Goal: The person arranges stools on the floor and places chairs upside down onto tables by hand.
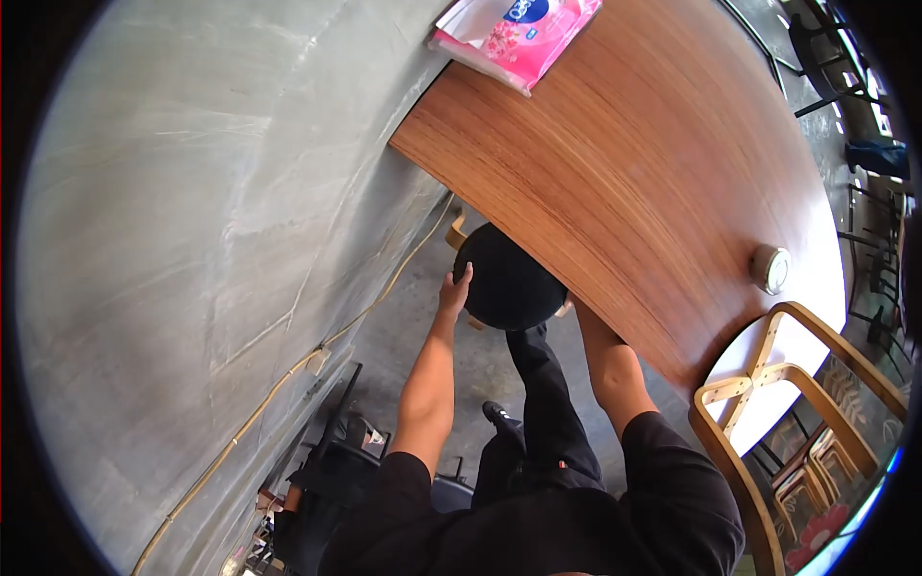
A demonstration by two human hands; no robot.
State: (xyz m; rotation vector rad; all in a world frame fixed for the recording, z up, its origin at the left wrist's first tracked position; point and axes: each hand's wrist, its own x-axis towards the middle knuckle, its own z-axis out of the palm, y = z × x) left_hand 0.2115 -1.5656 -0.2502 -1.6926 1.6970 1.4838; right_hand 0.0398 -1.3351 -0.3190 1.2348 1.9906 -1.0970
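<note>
A round stool (507,280) with a black seat and pale bentwood legs is between my two hands, partly tucked under the edge of the wooden table (615,173). My left hand (459,288) grips the seat's left rim, thumb on top. On the opposite rim is my right hand (566,306), mostly hidden by the table edge and the seat, with only some of its fingers showing. One curved leg sticks out beyond the seat near the wall; the other legs are largely covered.
A pink tissue pack (523,38) lies at the table's wall end, and a small round tin (770,269) stands near its right edge. An upturned bentwood stool (754,384) rests on a white round table (722,370). A cable (259,408) runs along the concrete wall (192,221). Black chairs (331,480) stand behind me.
</note>
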